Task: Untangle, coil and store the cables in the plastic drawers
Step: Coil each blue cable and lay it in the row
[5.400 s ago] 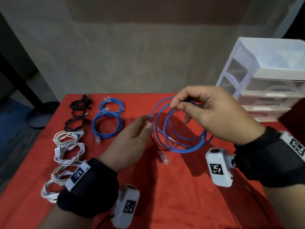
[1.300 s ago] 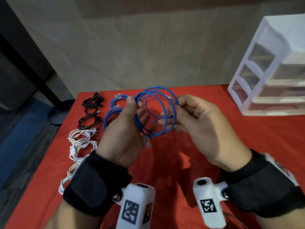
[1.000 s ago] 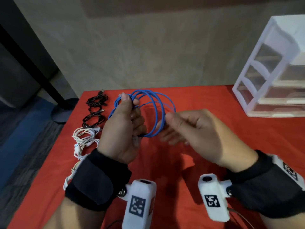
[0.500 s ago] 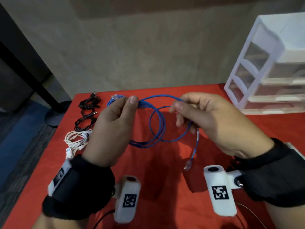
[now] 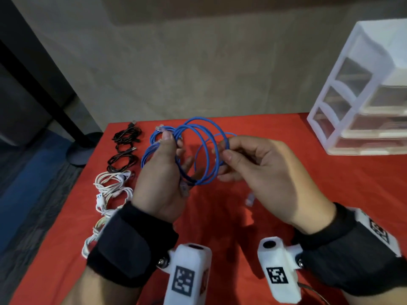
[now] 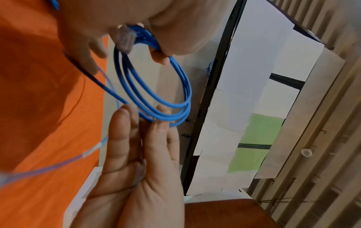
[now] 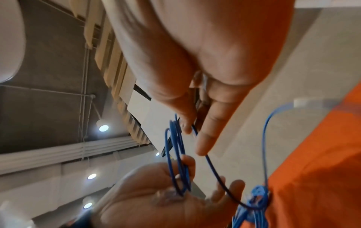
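Blue cable [image 5: 203,150] regathered into tighter loops above the red table [image 5: 220,227] than half a second ago; pinched by left hand [image 5: 163,177] and right hand [image 5: 259,170]; coiling nearly done; drawers [image 5: 363,119] unopened.

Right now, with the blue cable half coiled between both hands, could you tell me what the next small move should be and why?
Probably lay one more loop: the right hand pinches the outermost strand of the blue cable, apart from the bundle the left hand grips, and a loose tail with its connector hangs below. Passing that strand to the left fingers would take up the tail before storage.
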